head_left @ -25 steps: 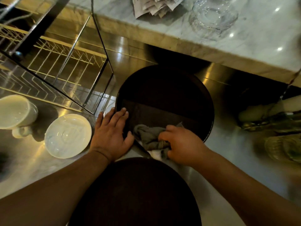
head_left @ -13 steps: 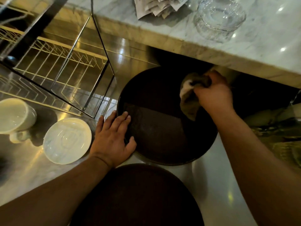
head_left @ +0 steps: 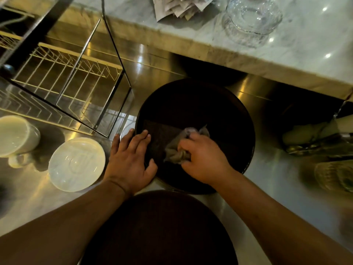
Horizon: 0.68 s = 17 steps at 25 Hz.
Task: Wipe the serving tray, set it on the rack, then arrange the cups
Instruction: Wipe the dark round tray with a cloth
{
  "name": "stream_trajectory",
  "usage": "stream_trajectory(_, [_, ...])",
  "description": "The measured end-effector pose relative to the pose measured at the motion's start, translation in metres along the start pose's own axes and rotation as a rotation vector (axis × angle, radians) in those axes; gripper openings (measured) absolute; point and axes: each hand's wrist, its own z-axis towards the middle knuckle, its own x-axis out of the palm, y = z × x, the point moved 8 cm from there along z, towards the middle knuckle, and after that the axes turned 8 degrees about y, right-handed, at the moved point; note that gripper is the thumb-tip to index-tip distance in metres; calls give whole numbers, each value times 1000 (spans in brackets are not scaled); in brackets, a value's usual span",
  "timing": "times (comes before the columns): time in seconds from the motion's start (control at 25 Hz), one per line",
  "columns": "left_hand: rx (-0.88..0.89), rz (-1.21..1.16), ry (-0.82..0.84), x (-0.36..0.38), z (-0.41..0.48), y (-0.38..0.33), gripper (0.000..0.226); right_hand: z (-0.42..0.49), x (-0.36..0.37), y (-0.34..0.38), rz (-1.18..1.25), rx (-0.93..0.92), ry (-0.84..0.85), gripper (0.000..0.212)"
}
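Head view, read from left to right: a white cup [head_left: 16,135] is lain at the far left of the steel desk [head_left: 273,180], a saucer [head_left: 76,164] just beside it, and the wire rack [head_left: 63,79] behind both. The left hand [head_left: 131,159] is laid flat, fingers [head_left: 142,139] spread over the near-left rim, probably to stop sliding. The round dark serving tray [head_left: 200,104] is rested centrally. A crumpled cloth [head_left: 177,150] is pinched by the right hand [head_left: 204,159] for wiping.

Dim warm light, glare on steel counter [head_left: 277,180] (edges blurred, warped)
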Motion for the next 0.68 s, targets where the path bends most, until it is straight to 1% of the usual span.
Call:
stream_trajectory(0.08, [0,-17,2,0,0,0,78,-21,6,0,8,-45,109,27])
stream_trajectory(0.2, [4,-12,1,0,-1,1,76,-44,6,-5,64,-2,247,21])
stream_trajectory(0.28, [8,-10,3,2,0,1,76,-51,1,-17,169,114,356,16])
stream_trajectory(0.36, [12,-7,-7,5,1,3,76,-52,-12,-38,400,318,440,14])
stream_trajectory(0.4, [15,-6,-14,5,1,4,76,-52,-20,-50,543,416,437,14])
stream_trajectory(0.44, [18,-5,-19,6,1,4,76,-49,-33,-62,669,493,366,14])
stream_trajectory(0.48, [23,-2,-18,7,2,4,76,-41,-49,-76,776,549,213,14])
stream_trajectory(0.52, [28,0,-14,8,2,4,75,-30,-67,-91,854,584,-7,14])
stream_trajectory(0.56, [32,0,-10,8,2,4,75,-19,-86,-103,871,600,-251,16])
stream_trajectory(0.6, [32,0,-9,8,3,4,75,-5,-100,-110,822,600,-461,20])
stream_trajectory(0.64, [33,-2,-9,8,3,4,75,14,-107,-112,721,605,-578,23])
stream_trajectory(0.68, [33,-1,-8,7,3,4,75,38,-105,-111,602,628,-594,25])
